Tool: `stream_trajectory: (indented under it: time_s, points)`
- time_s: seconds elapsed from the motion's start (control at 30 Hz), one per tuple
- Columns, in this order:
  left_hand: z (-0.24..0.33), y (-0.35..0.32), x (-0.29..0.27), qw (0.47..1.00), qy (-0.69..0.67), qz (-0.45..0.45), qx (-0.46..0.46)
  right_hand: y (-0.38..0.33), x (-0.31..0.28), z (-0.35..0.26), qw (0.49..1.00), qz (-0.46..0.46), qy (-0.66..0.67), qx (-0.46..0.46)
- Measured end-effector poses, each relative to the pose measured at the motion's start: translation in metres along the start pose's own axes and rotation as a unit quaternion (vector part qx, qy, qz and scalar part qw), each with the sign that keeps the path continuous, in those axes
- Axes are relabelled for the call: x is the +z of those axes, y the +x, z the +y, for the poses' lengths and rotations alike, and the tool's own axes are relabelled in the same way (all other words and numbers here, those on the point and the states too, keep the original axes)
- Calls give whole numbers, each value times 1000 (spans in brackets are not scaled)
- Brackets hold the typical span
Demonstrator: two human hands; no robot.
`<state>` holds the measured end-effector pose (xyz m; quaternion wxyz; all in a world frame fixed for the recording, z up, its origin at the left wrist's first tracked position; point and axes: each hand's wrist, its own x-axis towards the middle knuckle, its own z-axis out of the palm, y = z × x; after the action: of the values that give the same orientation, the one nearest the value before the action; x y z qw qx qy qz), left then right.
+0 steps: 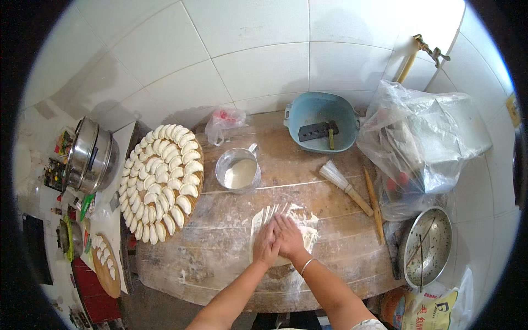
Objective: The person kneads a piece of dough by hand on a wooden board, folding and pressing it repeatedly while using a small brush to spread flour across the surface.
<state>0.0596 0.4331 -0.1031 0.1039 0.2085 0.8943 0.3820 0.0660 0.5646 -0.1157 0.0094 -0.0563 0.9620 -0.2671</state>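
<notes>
On the floury wooden table, a flattened piece of pale dough lies partly under both hands, and its lower part is mostly hidden. Both palms press down on it, with the fingers stretched out and pointing away from me. My left hand lies on the left side, its fingertips partly covered by the other hand. My right hand overlaps it from the right, a bangle on its wrist. White flour is smeared at the dough's right edge. Beyond the hands stands a handled cup holding flour.
Rings of dumplings cover a round board at the left; a smaller board holds several more. A blue basin stands at the back. Rightward lie a brush, a rolling pin, a plastic-covered box and a steel bowl.
</notes>
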Motion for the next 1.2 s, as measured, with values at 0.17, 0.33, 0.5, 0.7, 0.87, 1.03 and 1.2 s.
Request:
stream_trajectory:
  time_s: [0.17,0.33,0.5,0.7,0.87,1.03,1.2]
  points:
    - [-1,-113,23,996,-18,59,-58,-27,-32,-5,973,105,157,135]
    - [2,-84,10,970,-168,67,-161,-40,-40,13,943,9,127,308]
    - [-2,-19,-8,916,-357,3,-183,-71,-39,-30,928,77,294,214]
    - [5,-39,-13,926,-277,-189,-174,-104,-13,-61,741,208,589,246]
    - [17,-130,-12,981,-192,30,0,-125,30,-102,955,229,87,167]
    - [-6,-113,-5,981,13,32,190,-136,64,-80,969,198,39,142]
    - [4,-33,6,989,78,30,121,-74,32,-41,964,158,9,214]
